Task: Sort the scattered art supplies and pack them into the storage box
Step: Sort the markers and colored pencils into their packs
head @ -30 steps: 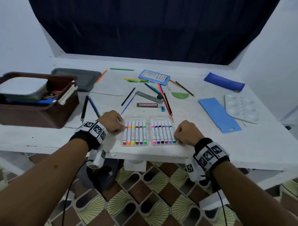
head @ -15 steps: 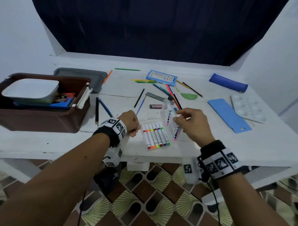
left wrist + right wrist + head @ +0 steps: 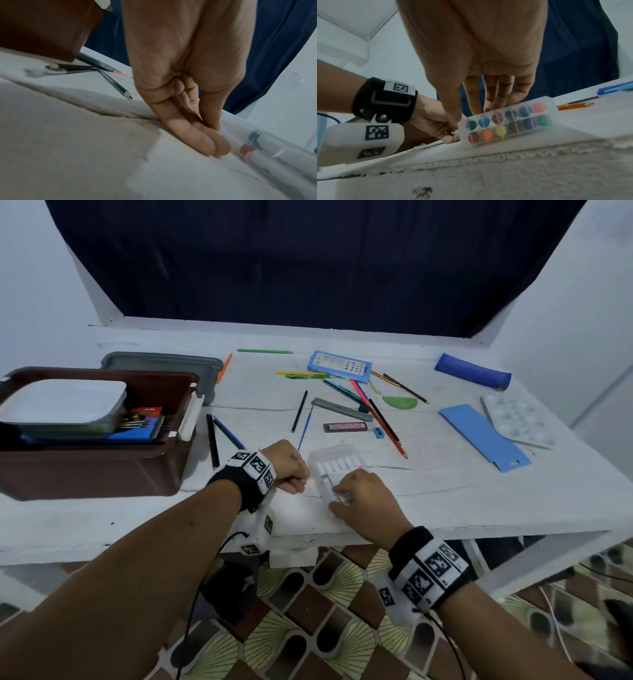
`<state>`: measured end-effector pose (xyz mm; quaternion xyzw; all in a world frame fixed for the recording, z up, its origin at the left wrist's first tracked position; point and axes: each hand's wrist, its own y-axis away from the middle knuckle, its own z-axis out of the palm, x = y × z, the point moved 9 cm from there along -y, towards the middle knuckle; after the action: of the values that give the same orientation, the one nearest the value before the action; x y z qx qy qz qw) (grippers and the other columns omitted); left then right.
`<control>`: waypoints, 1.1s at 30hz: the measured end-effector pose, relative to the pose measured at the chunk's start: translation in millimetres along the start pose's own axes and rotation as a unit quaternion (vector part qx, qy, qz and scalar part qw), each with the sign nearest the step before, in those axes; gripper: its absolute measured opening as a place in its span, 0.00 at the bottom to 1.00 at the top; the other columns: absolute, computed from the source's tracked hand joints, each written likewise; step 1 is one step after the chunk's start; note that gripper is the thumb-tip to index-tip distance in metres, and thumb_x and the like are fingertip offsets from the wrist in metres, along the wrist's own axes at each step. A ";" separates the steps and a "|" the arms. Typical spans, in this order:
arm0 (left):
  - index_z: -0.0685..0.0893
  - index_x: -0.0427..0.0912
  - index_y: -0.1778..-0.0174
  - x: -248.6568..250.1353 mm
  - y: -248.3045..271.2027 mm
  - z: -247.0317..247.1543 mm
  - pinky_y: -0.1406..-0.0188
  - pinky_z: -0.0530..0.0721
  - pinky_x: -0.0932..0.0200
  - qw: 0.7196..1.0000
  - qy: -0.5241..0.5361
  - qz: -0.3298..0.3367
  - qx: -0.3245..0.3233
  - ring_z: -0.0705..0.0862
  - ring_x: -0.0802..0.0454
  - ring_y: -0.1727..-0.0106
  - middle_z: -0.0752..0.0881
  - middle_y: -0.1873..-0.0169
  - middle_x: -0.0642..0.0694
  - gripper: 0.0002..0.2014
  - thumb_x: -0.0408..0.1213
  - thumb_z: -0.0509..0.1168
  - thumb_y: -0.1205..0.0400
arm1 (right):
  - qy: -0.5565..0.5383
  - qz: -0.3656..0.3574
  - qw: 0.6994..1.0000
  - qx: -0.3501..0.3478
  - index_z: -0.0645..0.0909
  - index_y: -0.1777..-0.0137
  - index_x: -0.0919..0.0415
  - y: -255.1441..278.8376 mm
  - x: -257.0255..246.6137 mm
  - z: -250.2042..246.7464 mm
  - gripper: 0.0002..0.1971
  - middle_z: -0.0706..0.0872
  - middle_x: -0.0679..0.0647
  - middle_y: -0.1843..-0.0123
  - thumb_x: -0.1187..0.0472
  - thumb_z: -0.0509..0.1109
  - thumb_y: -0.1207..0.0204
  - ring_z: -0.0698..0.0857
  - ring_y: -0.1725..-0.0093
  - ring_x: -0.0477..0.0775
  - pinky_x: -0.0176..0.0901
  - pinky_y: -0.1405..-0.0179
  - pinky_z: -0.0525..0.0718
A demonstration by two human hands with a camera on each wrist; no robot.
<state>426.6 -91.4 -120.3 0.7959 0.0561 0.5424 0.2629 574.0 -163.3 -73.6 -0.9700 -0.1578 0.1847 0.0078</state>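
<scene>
- While both hands worked at the counter's (image 3: 445,494) near edge, the clear marker case (image 3: 334,462) lay folded shut between them, coloured caps showing through its end in two stacked rows in the right wrist view (image 3: 506,121).
- Right hand (image 3: 363,505) sat on top of the case; grip clamped on it, thumb on the left end, fingers (image 3: 498,97) curled over the far side.
- Left hand (image 3: 287,465) just beside the case's left edge; grip pinched on the case's thin plastic rim, thumb against fingertips (image 3: 212,146). Markers' caps visible through the plastic beside those fingertips.
- Brown storage box (image 3: 102,470) at the counter's left, well apart from the case, already holding a white lidded tub (image 3: 65,405) and a blue-red pack (image 3: 144,422).
- Grey lid (image 3: 161,364) lay behind the box.
- Two dark pencils (image 3: 219,436) lay between the box and the left hand.
- Loose pencils and pens scattered mid-counter, with a grey ruler (image 3: 342,409), a lead refill box (image 3: 344,426), a small blue sharpener (image 3: 379,433), a green protractor (image 3: 399,401) and a blue watercolour tin (image 3: 339,367).
- Far right: dark blue pouch (image 3: 472,370), light blue sleeve (image 3: 483,436), white paint palette (image 3: 517,419), all well apart from the hands.
- Dark curtain (image 3: 308,261) hung behind the counter.
</scene>
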 end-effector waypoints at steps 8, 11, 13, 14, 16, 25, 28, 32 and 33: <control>0.78 0.34 0.52 19.2 5.1 4.6 0.59 0.90 0.51 0.999 -0.020 -0.004 -0.034 0.88 0.42 0.64 0.86 0.57 0.30 0.04 0.31 0.61 0.14 | 0.147 0.000 0.989 -0.002 0.78 0.38 0.57 6.4 -10.2 1.3 0.24 0.81 0.55 0.40 0.48 0.74 0.32 0.76 0.42 0.60 0.50 0.48 0.78; 0.75 0.39 0.51 36.2 8.1 -0.9 0.47 0.88 0.39 0.998 0.053 0.020 -0.029 0.91 0.38 0.55 0.88 0.49 0.29 0.04 0.32 0.57 0.12 | 0.114 0.019 0.992 0.056 0.80 0.50 0.59 4.7 -10.9 -12.4 0.15 0.85 0.54 0.53 0.49 0.69 0.29 0.80 0.50 0.59 0.46 0.61 0.76; 0.76 0.40 0.50 48.6 10.6 -3.9 0.45 0.86 0.35 0.993 0.108 0.045 -0.034 0.90 0.35 0.48 0.88 0.47 0.31 0.03 0.30 0.58 0.13 | 0.060 0.039 0.992 0.105 0.78 0.57 0.59 4.7 -5.6 -28.4 0.14 0.84 0.53 0.63 0.47 0.67 0.26 0.82 0.61 0.57 0.45 0.71 0.74; 0.77 0.40 0.49 54.0 11.5 -5.8 0.46 0.87 0.37 0.991 0.114 0.059 -0.032 0.89 0.35 0.46 0.88 0.46 0.32 0.03 0.29 0.60 0.14 | 0.017 0.057 0.990 0.126 0.77 0.60 0.59 5.0 -0.3 -37.1 0.15 0.83 0.52 0.67 0.47 0.67 0.25 0.82 0.66 0.56 0.46 0.73 0.75; 0.80 0.41 0.45 61.7 12.4 -4.8 0.50 0.90 0.44 0.993 0.084 0.081 -0.031 0.89 0.39 0.45 0.88 0.43 0.33 0.07 0.30 0.66 0.17 | -0.114 0.105 0.974 0.165 0.77 0.64 0.60 6.0 17.2 -51.3 0.15 0.83 0.52 0.70 0.48 0.69 0.25 0.83 0.68 0.54 0.48 0.69 0.79; 0.73 0.53 0.23 84.2 9.1 65.3 0.45 0.87 0.46 0.959 -0.227 0.150 -0.075 0.73 0.48 0.25 0.73 0.25 0.42 0.29 0.48 0.72 0.21 | -0.526 0.252 0.800 0.139 0.85 0.64 0.70 23.7 71.0 -40.3 0.07 0.89 0.67 0.58 0.68 0.72 0.25 0.88 0.57 0.60 0.57 0.50 0.89; 0.73 0.48 0.22 99.3 4.8 80.9 0.38 0.78 0.55 0.934 -0.290 0.201 -0.065 0.71 0.49 0.22 0.72 0.22 0.46 0.33 0.49 0.74 0.23 | -0.516 0.282 0.803 0.094 0.85 0.56 0.79 32.9 94.1 -43.2 0.11 0.90 0.68 0.62 0.67 0.78 0.27 0.87 0.67 0.57 0.48 0.58 0.90; 0.77 0.46 0.25 105.3 -4.8 104.1 0.33 0.71 0.59 0.893 -0.400 0.198 -0.050 0.73 0.47 0.25 0.75 0.25 0.47 0.35 0.50 0.78 0.28 | -0.472 0.329 0.818 -0.003 0.86 0.55 0.79 48.1 128.1 -36.6 0.09 0.88 0.72 0.64 0.71 0.78 0.28 0.86 0.72 0.56 0.41 0.69 0.90; 0.79 0.45 0.26 106.2 -6.3 109.5 0.37 0.71 0.60 0.883 -0.425 0.196 -0.044 0.74 0.46 0.28 0.76 0.27 0.45 0.34 0.49 0.78 0.28 | -0.463 0.333 0.821 -0.025 0.85 0.57 0.80 52.1 132.9 -35.0 0.07 0.88 0.73 0.64 0.72 0.76 0.27 0.86 0.72 0.58 0.42 0.68 0.90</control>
<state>568.7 -85.3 -64.7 0.9325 -0.2422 0.1947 0.1842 719.6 -170.2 -92.1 -0.7640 0.1846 0.5991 -0.1526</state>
